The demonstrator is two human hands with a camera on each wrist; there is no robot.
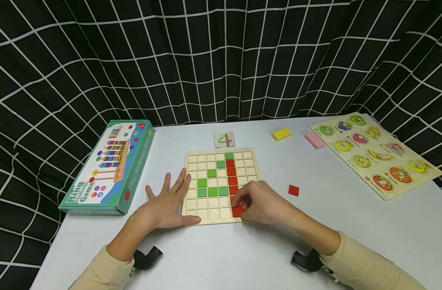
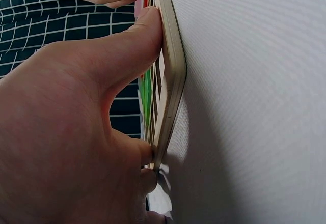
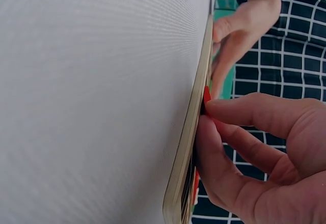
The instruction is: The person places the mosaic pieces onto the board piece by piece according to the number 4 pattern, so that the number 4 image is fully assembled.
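A wooden grid board (image 1: 213,213) lies on the table, with green tiles (image 1: 202,182) and a column of red tiles (image 1: 231,172) set in its cells. My left hand (image 1: 166,207) rests on the board's left side, fingers spread, the thumb on the front left corner. At the low end of the red column, my right hand (image 1: 261,203) pinches a red square tile (image 1: 237,211) between thumb and fingers. From the right wrist view, this red tile (image 3: 207,93) stands tilted at the board's surface. The curled fingers partly hide the tiles beneath.
A small pattern card (image 1: 224,139) lies behind the board. One loose red tile (image 1: 293,190) is to the right. Farther off are a yellow block (image 1: 281,134), a pink block (image 1: 314,140) and a fruit puzzle board (image 1: 391,155). A game box (image 1: 110,165) lies at left.
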